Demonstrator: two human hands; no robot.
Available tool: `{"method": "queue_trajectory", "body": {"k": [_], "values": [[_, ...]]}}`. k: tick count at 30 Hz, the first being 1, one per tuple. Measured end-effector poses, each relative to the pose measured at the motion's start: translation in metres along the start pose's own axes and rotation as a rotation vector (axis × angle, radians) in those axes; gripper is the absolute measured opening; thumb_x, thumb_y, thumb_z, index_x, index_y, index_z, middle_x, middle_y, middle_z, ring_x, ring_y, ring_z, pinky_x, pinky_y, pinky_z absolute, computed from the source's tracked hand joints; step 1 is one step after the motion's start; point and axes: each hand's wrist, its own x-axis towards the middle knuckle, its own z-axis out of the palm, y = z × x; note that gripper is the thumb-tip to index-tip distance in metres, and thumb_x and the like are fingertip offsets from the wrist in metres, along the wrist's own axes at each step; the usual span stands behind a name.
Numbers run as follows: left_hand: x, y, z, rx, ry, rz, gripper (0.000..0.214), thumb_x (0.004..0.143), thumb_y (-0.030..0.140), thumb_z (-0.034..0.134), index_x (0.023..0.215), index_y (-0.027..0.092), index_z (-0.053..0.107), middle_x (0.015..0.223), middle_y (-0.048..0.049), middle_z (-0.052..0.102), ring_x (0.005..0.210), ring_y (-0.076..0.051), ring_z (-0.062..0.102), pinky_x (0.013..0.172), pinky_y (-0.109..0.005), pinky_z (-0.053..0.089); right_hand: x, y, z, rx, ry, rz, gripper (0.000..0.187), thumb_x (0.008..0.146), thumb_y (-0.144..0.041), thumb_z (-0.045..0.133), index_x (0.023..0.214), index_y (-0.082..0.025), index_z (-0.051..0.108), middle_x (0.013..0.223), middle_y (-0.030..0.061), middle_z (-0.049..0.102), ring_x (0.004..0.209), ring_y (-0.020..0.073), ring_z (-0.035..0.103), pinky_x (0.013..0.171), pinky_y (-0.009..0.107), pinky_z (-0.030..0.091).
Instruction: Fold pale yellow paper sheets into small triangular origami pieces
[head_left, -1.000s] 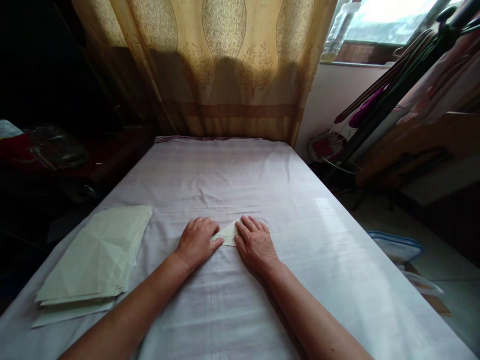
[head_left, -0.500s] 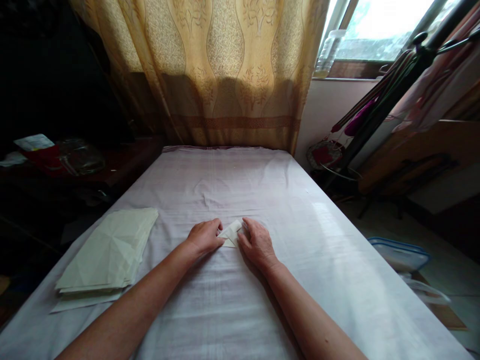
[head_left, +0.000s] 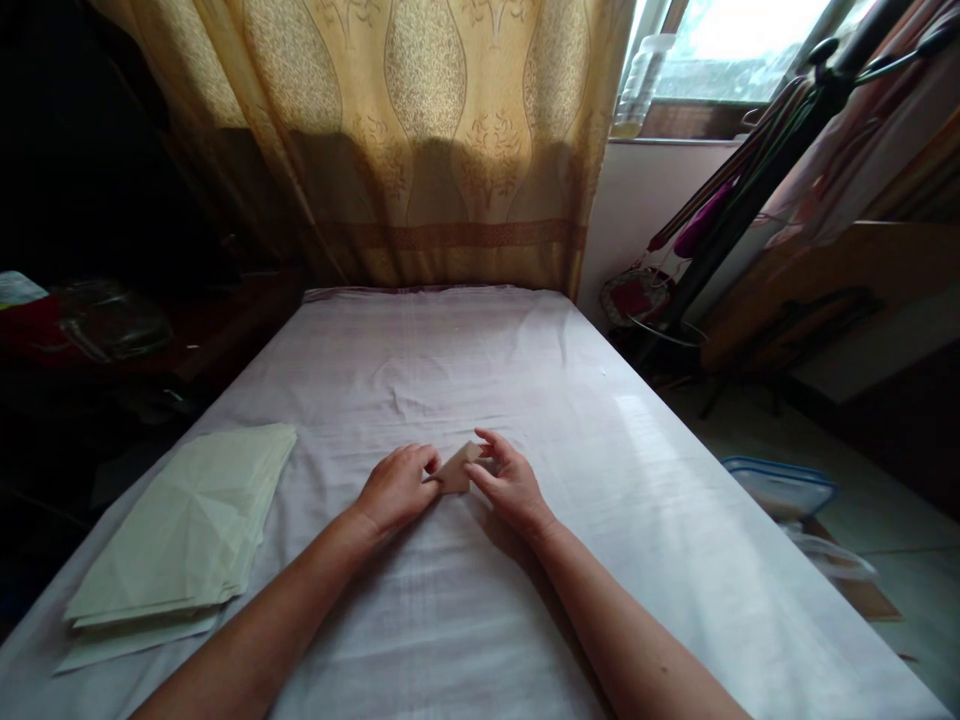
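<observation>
A small piece of folded paper [head_left: 454, 474] stands tilted up between my hands, over the middle of the cloth-covered bed [head_left: 450, 380]. My left hand [head_left: 399, 487] is closed, pinching the paper's left corner between thumb and fingers. On the right side, my right hand [head_left: 512, 482] has its thumb on the near face and its fingers at the top right edge, gripping it. The fingertips behind the paper are partly hidden. Left of my left arm lies a stack of creased pale paper sheets [head_left: 184, 525].
A patterned curtain [head_left: 427, 180] hangs behind the far edge. To the right stand a dark coat rack [head_left: 750, 190] and, on the floor, a clear plastic box with a blue rim [head_left: 780, 485]. A red bag [head_left: 37, 330] sits on dark furniture at left.
The paper has tilted up from nearly flat, now showing a shaded face. My right thumb and fingers have shifted on its right edge. The view has turned slightly right.
</observation>
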Motion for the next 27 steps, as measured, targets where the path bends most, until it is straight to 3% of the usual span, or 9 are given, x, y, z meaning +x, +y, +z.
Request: {"method": "queue_trajectory", "body": {"k": [2,4,6,7,10,13,18,22,27], "values": [[0.004,0.000,0.001,-0.017,0.024,0.016,0.008,0.076,0.016,0.061,0.072,0.022,0.057,0.076,0.0013,0.066,0.076,-0.019,0.063,0.067,-0.027,0.045,0.000,-0.005,0.001,0.036,0.023,-0.023,0.022,0.082,-0.029,0.058,0.099,-0.019,0.067,0.085,0.0037,0.074,0.076,0.0182,0.069,0.073,0.031,0.055],[0.008,0.001,0.000,-0.021,0.087,0.023,0.008,0.078,0.016,0.062,0.074,0.022,0.058,0.078,0.0005,0.067,0.079,-0.020,0.064,0.069,-0.028,0.047,0.001,-0.013,-0.003,0.024,0.052,-0.041,0.016,0.086,-0.030,0.054,0.085,-0.021,0.067,0.082,0.0035,0.073,0.077,0.0184,0.068,0.074,0.032,0.054],[0.012,0.003,-0.001,-0.015,0.180,0.019,0.007,0.081,0.017,0.062,0.086,0.022,0.061,0.092,-0.0031,0.068,0.091,-0.023,0.063,0.080,-0.033,0.048,0.002,-0.023,-0.012,-0.024,0.100,-0.094,0.015,0.087,-0.030,0.056,0.083,-0.022,0.067,0.086,0.0045,0.073,0.087,0.0203,0.066,0.087,0.037,0.050],[0.014,0.005,-0.002,-0.014,0.234,0.024,0.012,0.083,0.017,0.061,0.094,0.022,0.061,0.098,-0.0049,0.068,0.097,-0.024,0.061,0.086,-0.036,0.048,0.002,-0.027,-0.017,-0.132,0.137,-0.195,0.015,0.089,-0.029,0.055,0.084,-0.023,0.068,0.089,0.0046,0.073,0.091,0.0209,0.065,0.093,0.039,0.047],[0.013,0.007,0.000,-0.033,0.432,0.153,0.021,0.089,0.020,0.059,0.110,0.022,0.057,0.105,-0.0059,0.067,0.100,-0.023,0.060,0.092,-0.038,0.047,0.004,-0.035,-0.031,-0.409,0.179,-0.396,0.018,0.093,-0.024,0.052,0.089,-0.025,0.070,0.094,0.0028,0.073,0.100,0.0199,0.062,0.103,0.040,0.037],[0.005,0.006,0.010,-0.037,0.538,0.333,0.017,0.092,0.022,0.056,0.109,0.022,0.057,0.101,-0.0056,0.067,0.096,-0.023,0.061,0.089,-0.037,0.049,0.004,-0.031,-0.031,-0.586,0.052,-0.433,0.020,0.096,-0.023,0.052,0.087,-0.025,0.069,0.091,0.0014,0.072,0.097,0.0184,0.060,0.099,0.036,0.035],[-0.016,-0.004,0.027,0.008,0.400,0.374,0.012,0.092,0.025,0.058,0.103,0.023,0.060,0.099,-0.0051,0.067,0.093,-0.022,0.061,0.086,-0.037,0.050,0.000,-0.019,-0.016,-0.710,-0.199,-0.407,0.014,0.092,-0.025,0.063,0.079,-0.022,0.067,0.082,0.0022,0.068,0.085,0.0189,0.057,0.084,0.033,0.037],[-0.022,-0.008,0.030,0.018,0.295,0.350,0.011,0.090,0.024,0.062,0.101,0.023,0.064,0.100,-0.0043,0.067,0.092,-0.022,0.060,0.084,-0.036,0.049,-0.006,-0.019,-0.013,-0.684,-0.261,-0.364,0.009,0.091,-0.020,0.061,0.086,-0.023,0.068,0.086,0.0019,0.070,0.083,0.0178,0.058,0.078,0.031,0.038],[-0.018,-0.008,0.032,-0.026,0.258,0.295,0.008,0.092,0.027,0.060,0.094,0.023,0.066,0.094,-0.0038,0.067,0.089,-0.021,0.059,0.082,-0.035,0.048,-0.011,-0.021,-0.018,-0.602,-0.284,-0.323,0.014,0.092,-0.015,0.056,0.093,-0.023,0.068,0.094,0.0036,0.071,0.090,0.0178,0.061,0.084,0.030,0.043]]}}
